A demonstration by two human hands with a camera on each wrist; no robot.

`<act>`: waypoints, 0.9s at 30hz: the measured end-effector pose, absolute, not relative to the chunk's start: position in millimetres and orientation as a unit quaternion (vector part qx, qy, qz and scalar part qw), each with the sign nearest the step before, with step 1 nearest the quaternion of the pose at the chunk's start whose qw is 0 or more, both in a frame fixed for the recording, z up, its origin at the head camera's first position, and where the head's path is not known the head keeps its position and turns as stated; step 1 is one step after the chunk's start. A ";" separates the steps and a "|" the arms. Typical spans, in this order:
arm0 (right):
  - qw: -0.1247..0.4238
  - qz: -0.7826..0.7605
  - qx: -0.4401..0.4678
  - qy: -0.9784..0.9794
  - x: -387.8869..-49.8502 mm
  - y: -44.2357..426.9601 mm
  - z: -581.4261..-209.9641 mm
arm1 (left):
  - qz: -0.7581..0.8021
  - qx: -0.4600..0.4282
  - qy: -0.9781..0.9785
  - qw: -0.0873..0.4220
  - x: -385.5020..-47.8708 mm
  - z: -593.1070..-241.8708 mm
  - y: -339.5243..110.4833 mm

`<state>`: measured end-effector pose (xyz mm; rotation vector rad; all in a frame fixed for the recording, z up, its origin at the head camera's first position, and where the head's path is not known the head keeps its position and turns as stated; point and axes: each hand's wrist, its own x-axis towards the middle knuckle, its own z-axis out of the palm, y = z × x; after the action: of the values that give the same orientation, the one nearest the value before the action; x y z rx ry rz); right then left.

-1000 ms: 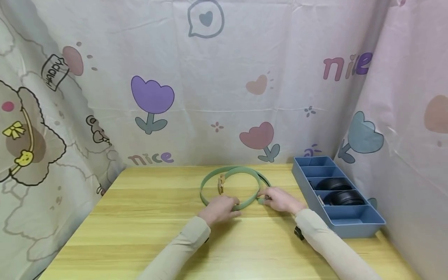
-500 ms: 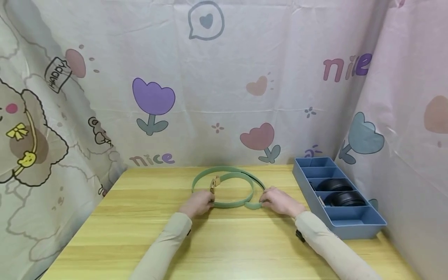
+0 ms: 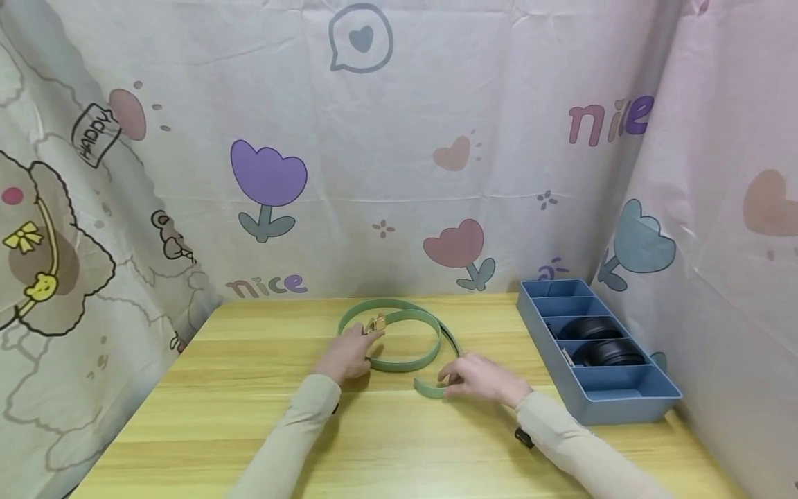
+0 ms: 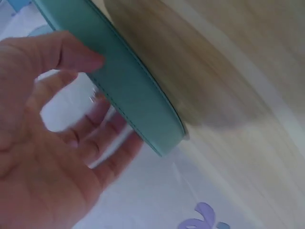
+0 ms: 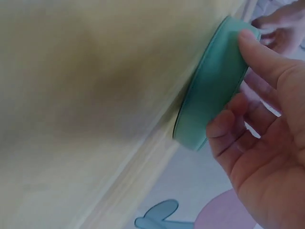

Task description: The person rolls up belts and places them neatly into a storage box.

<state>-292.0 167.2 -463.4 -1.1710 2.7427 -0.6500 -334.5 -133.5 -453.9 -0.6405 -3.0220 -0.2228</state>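
Belt [image 3: 405, 365] lies looped on table [image 3: 218, 388]; left hand [image 3: 343, 353] loosely holds its left side beside buckle [image 3: 377, 324]; right hand [image 3: 483, 378] holds its near right part, free end [image 3: 427, 390] poking out left.

Counts one belt [image 3: 405, 365], one box [image 3: 630, 414], one left hand [image 3: 346, 352] and one right hand [image 3: 483, 378] at one table [image 3: 187, 430].
Towards the far edge, gives one buckle [image 3: 378, 323] for the belt. At the near edge, shows two sleeves [image 3: 283, 436]. By the right edge, tallies five compartments [image 3: 623, 383] in the box and two round black items [image 3: 614, 353], one apiece in two of those compartments. Beyond the far edge, adds three printed tulips [image 3: 455, 246].
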 end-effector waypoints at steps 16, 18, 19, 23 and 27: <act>-0.041 -0.146 -0.423 0.894 -298.7 163.1 -469.0 | -0.052 -0.173 -0.983 0.044 -343.6 -456.2 -132.9; -0.036 -0.157 -0.432 0.887 -298.3 160.7 -469.7 | -0.060 -0.226 -0.972 0.035 -343.0 -456.7 -128.2; -0.038 -0.161 -0.435 0.885 -297.4 159.2 -469.5 | -0.064 -0.251 -0.965 0.031 -342.4 -457.3 -125.5; -0.044 -0.171 -0.442 0.880 -290.5 152.1 -468.1 | -0.058 -0.306 -0.950 0.037 -340.7 -462.0 -116.7; -0.016 -0.182 -0.428 0.885 -282.4 146.0 -467.4 | -0.052 -0.274 -0.958 0.072 -342.5 -463.8 -116.7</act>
<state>-282.4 146.0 -467.4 -1.3571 2.8097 -0.5777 -342.5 -116.7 -463.8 -0.8234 -2.8774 -0.1569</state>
